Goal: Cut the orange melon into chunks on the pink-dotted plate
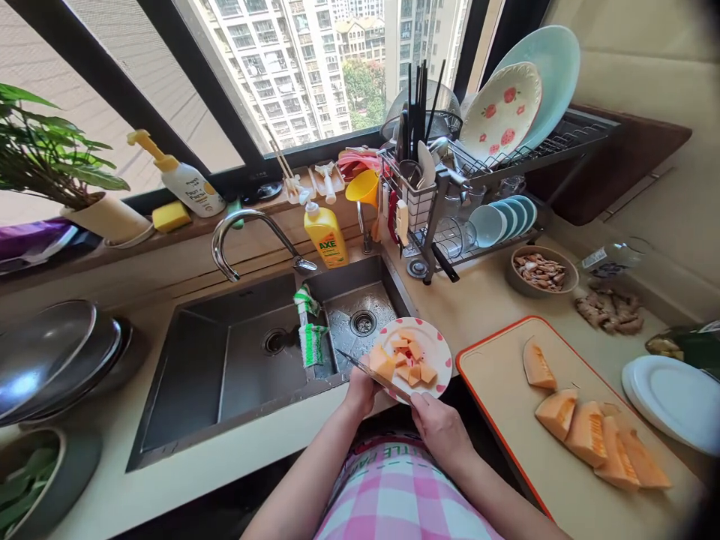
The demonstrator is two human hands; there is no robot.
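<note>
My right hand (443, 426) grips the handle of a kitchen knife (360, 366), its blade pointing up and left. My left hand (361, 390) is closed around a piece of orange melon (382, 363) at the plate's left side; the blade lies across the front of this piece, and most of the left fingers are hidden. Beneath and beyond is a white plate with red spots (444, 370), bearing several cut melon chunks (415, 367). To the right, an orange-rimmed cutting board (495, 390) carries several melon wedges (588, 433) with rind.
A double sink (196, 382) lies ahead left, with a green-striped cloth (311, 345) over its divider and a faucet (220, 259). A dish rack (430, 217) stands at the back right. Stacked white plates (675, 397) and a bowl of brown pieces (541, 271) sit right.
</note>
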